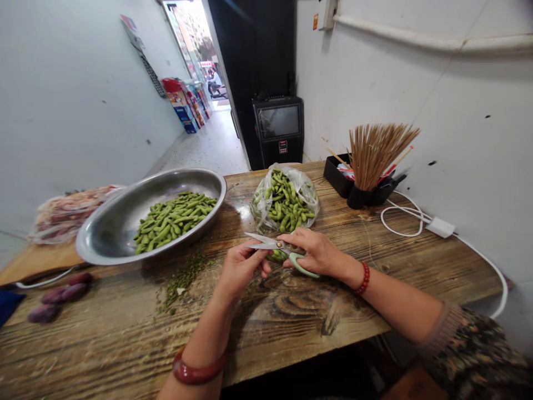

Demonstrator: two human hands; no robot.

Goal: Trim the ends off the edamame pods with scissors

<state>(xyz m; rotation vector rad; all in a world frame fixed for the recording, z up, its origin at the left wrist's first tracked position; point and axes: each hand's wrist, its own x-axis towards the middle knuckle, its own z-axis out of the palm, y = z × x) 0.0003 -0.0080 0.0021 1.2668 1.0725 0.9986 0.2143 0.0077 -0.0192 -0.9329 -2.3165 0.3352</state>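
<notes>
My right hand (314,253) is closed round a pair of scissors (297,261) with pale green handles. The blades stand apart and point left, over my left hand (241,272). That hand has thumb and finger pinched together right at the blades; what lies between them is hidden. A few green pods show beneath the scissors. Just behind my hands sits a clear plastic bag (308,191), its top spread, full of edamame pods (287,208). To the left, a wide steel basin (112,230) holds a heap of edamame (175,219). Small green trimmings (181,280) are scattered on the wooden table (125,333).
Bagged pinkish food (70,214) rests on a board behind the basin. Several purplish oval things (62,297) lie at the left. At the back right are bamboo skewers (370,155), a black tray (336,176) and a white cable with an adapter (440,227). A wall borders the right.
</notes>
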